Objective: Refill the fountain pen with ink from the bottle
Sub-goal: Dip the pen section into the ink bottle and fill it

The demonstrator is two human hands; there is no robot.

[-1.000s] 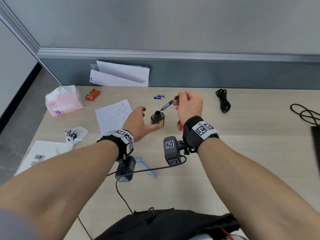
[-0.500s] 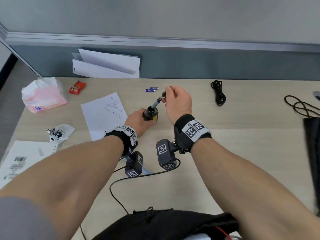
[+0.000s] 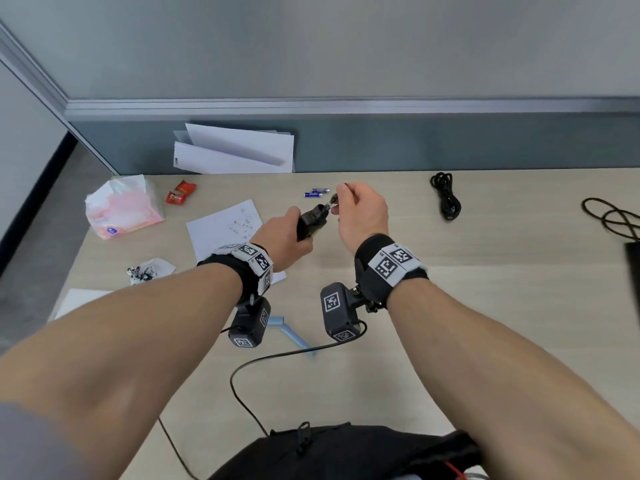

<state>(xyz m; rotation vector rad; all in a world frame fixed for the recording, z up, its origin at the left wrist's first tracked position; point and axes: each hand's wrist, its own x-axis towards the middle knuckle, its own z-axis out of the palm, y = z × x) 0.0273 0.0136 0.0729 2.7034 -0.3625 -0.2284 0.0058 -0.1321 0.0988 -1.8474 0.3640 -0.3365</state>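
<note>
The left hand (image 3: pixel 284 237) is clamped round the tilted bottle (image 3: pixel 310 223), while the right hand (image 3: pixel 362 213) pinches the pen (image 3: pixel 330 204), whose tip is at the bottle's mouth.

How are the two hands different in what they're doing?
The left hand wraps its fingers round the dark ink bottle, while the right hand only pinches the thin pen with its fingertips. The left hand holds its thing from the side, the right hand from the top end. Both wear black wristbands with checkered tags.
</note>
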